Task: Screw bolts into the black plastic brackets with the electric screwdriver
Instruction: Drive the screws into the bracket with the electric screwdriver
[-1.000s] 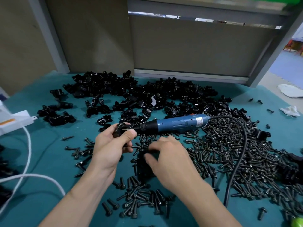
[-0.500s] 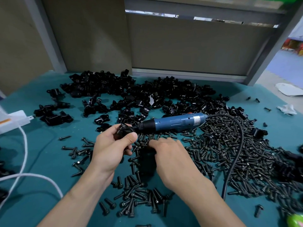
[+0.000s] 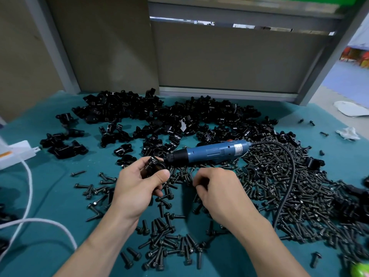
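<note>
Your left hand (image 3: 139, 186) grip holds one bracket (image 3: 154, 168) just beside the tip of the screwdriver (image 3: 209, 153) lying on the tabletop (image 3: 50, 186), right hand (image 3: 217, 193) curls over loose bolts (image 3: 279, 186), can't tell if its grip holds one, so seat your bolt straight in the hole before driving.

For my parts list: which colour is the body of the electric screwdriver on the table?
Blue, with a black front end; the head view shows the electric screwdriver best.

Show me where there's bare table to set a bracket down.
Bare cloth lies between the white cable and the scattered bolts left of the left hand, and far right by the rag. Crowded: the bolt heap right of the screwdriver and the bracket pile behind it.
</note>
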`<action>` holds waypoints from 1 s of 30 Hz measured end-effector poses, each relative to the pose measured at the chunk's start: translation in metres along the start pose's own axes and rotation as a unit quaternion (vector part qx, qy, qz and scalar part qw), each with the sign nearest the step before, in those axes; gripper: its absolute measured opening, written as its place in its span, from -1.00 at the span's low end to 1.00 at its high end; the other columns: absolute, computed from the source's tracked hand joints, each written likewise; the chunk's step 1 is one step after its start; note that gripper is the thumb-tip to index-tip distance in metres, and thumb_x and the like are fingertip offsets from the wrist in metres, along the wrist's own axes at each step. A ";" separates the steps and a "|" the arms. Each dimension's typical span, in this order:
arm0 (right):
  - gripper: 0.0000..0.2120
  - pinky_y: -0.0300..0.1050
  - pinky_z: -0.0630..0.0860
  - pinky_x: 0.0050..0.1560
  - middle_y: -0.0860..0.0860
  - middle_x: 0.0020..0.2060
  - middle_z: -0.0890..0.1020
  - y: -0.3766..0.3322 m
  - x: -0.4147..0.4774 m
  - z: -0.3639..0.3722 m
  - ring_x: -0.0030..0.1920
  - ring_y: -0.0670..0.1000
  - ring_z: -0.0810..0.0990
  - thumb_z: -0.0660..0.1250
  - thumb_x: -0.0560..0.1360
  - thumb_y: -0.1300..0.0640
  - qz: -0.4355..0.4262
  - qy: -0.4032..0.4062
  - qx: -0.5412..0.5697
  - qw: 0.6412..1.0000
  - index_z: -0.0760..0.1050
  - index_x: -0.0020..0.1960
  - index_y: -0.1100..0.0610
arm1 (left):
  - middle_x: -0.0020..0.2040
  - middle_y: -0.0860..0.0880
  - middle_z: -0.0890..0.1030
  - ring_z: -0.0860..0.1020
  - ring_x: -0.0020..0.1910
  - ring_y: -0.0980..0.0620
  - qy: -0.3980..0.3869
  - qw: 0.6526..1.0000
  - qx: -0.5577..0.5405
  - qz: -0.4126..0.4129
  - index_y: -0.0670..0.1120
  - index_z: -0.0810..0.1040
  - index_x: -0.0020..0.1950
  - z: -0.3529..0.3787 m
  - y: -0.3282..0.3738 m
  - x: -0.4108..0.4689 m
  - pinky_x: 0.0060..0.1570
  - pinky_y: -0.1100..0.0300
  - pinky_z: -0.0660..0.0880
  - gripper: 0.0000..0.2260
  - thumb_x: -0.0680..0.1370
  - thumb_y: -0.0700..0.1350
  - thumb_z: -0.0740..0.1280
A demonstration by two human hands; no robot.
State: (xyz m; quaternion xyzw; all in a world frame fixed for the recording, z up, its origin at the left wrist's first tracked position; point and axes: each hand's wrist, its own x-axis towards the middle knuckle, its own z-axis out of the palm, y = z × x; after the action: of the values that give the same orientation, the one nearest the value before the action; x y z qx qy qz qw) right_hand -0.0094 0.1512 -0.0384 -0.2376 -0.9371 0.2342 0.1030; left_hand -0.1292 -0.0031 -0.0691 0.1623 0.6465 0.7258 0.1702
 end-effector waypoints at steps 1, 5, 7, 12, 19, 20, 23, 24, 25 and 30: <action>-0.82 -0.06 0.63 -0.19 -0.15 -0.26 0.64 0.000 0.000 -0.001 -0.26 -0.08 0.61 0.35 0.56 0.20 0.000 -0.001 -0.007 1.000 0.61 -0.08 -0.07 | -0.29 -0.02 0.63 0.52 -0.39 0.07 -0.002 1.000 -0.003 -0.001 -0.10 0.68 0.05 0.000 0.000 0.000 -0.38 0.23 0.55 -0.80 0.50 -0.34 0.50; -0.72 -0.24 0.55 -0.25 -0.14 -0.07 0.66 0.001 0.001 -0.001 -0.25 -0.10 0.60 0.31 0.62 0.23 0.004 0.005 0.012 1.000 0.67 0.12 -0.10 | -0.29 -0.03 0.63 0.52 -0.39 0.08 -0.012 1.000 -0.009 -0.002 -0.08 0.68 0.06 0.001 0.001 0.000 -0.40 0.24 0.54 -0.79 0.50 -0.34 0.49; -0.75 -0.39 0.50 -0.29 -0.23 -0.08 0.64 0.002 0.002 -0.001 -0.24 -0.17 0.61 0.34 0.64 0.19 0.021 0.032 0.078 0.996 0.71 0.12 -0.11 | -0.29 -0.01 0.63 0.52 -0.39 0.08 -0.025 1.000 -0.008 0.000 -0.03 0.70 0.03 0.000 0.003 -0.002 -0.39 0.24 0.54 -0.77 0.50 -0.34 0.49; -0.76 -0.06 0.70 -0.11 -0.03 -0.29 0.75 0.000 0.003 -0.008 -0.25 -0.02 0.74 0.47 0.54 0.27 0.052 0.052 0.373 0.925 0.75 -0.17 -0.04 | -0.19 0.06 0.67 0.60 -0.27 0.08 -0.105 0.994 0.013 0.012 0.04 0.73 -0.02 0.002 0.009 -0.006 -0.30 0.20 0.58 -0.69 0.44 -0.38 0.53; -0.80 -0.11 0.65 -0.23 0.12 -0.31 0.73 -0.005 0.001 -0.006 -0.29 0.10 0.73 0.48 0.53 0.30 0.017 0.040 0.471 0.881 0.75 -0.13 0.01 | -0.10 0.05 0.70 0.64 -0.22 0.09 -0.153 0.988 0.003 0.005 0.03 0.73 0.00 0.006 0.012 -0.010 -0.29 0.18 0.60 -0.72 0.33 -0.20 0.58; -0.81 -0.09 0.66 -0.22 0.11 -0.32 0.73 -0.004 0.001 -0.004 -0.29 0.10 0.73 0.49 0.53 0.29 0.014 0.038 0.463 0.885 0.75 -0.13 0.03 | -0.09 0.05 0.71 0.64 -0.22 0.08 -0.151 0.989 0.004 0.005 0.03 0.73 0.00 0.006 0.012 -0.010 -0.29 0.18 0.60 -0.73 0.33 -0.20 0.58; -0.82 -0.07 0.67 -0.21 0.11 -0.32 0.73 -0.004 0.001 -0.002 -0.28 0.12 0.73 0.48 0.53 0.30 0.013 0.029 0.456 0.890 0.74 -0.13 0.06 | -0.09 0.05 0.71 0.64 -0.22 0.07 -0.143 0.990 0.000 0.002 0.02 0.73 0.00 0.005 0.012 -0.009 -0.29 0.17 0.61 -0.73 0.33 -0.19 0.57; -0.82 -0.07 0.67 -0.20 0.11 -0.33 0.73 -0.004 0.001 -0.002 -0.28 0.11 0.73 0.48 0.53 0.31 0.013 0.024 0.451 0.892 0.74 -0.13 0.06 | -0.09 0.04 0.71 0.64 -0.22 0.07 -0.141 0.990 -0.002 0.000 0.02 0.73 0.00 0.005 0.012 -0.009 -0.29 0.17 0.61 -0.73 0.33 -0.19 0.57; -0.82 -0.09 0.67 -0.21 0.10 -0.33 0.72 -0.005 0.000 -0.003 -0.29 0.09 0.72 0.48 0.53 0.30 0.012 0.019 0.440 0.898 0.74 -0.14 0.06 | -0.08 0.03 0.71 0.64 -0.22 0.07 -0.140 0.990 -0.004 -0.002 0.01 0.73 0.00 0.005 0.012 -0.009 -0.29 0.17 0.61 -0.73 0.33 -0.19 0.57; -0.85 -0.16 0.58 -0.34 -0.10 -0.41 0.66 -0.010 -0.005 0.001 -0.41 -0.05 0.60 0.47 0.57 0.09 -0.001 0.039 0.284 0.958 0.69 -0.17 -0.05 | -0.11 -0.02 0.70 0.65 -0.21 0.06 -0.143 0.990 -0.001 0.008 -0.02 0.72 0.01 0.006 0.013 -0.012 -0.31 0.17 0.61 -0.72 0.33 -0.21 0.58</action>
State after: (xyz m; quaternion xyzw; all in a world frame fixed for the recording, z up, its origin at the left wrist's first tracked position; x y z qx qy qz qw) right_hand -0.0092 0.1409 -0.0348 -0.2063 -0.8275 0.4812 0.2030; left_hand -0.1165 -0.0043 -0.0555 0.2698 0.6135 0.6969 0.2551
